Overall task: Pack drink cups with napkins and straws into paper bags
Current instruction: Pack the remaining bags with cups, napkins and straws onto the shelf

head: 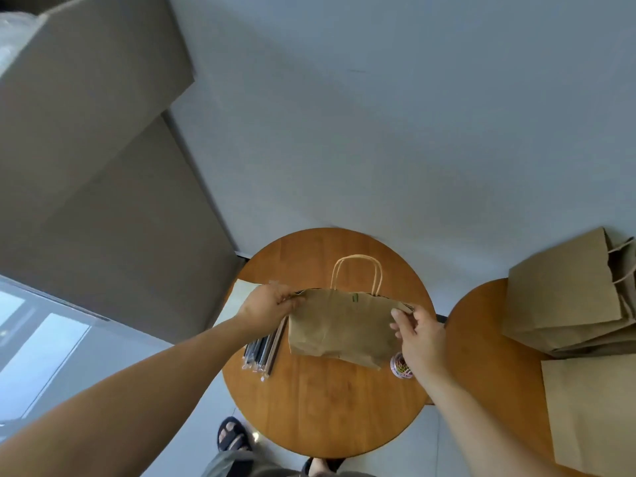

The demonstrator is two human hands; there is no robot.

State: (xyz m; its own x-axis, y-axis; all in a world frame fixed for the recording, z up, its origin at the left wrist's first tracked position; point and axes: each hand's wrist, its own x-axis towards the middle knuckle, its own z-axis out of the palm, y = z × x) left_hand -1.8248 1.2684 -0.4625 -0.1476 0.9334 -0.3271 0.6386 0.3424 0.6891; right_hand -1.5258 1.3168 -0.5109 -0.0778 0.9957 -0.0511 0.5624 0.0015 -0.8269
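Left hand [266, 304] and right hand [418, 333] pinch the bag [340, 325] by its top corners above the table [323, 407], straws [265, 349] at left.

The round wooden table [323, 407] is sitting on a pale grey floor [206, 401]. A bundle of wrapped straws [265, 349] is lying near its left edge, a pale sheet [237, 301] is resting just beyond them at the rim, and a small tub of coloured clips [400, 366] is standing on the right. A second table [488, 339] is standing just beside it, carrying a stack of paper bags [564, 294] and one flat bag [592, 414] nearer.
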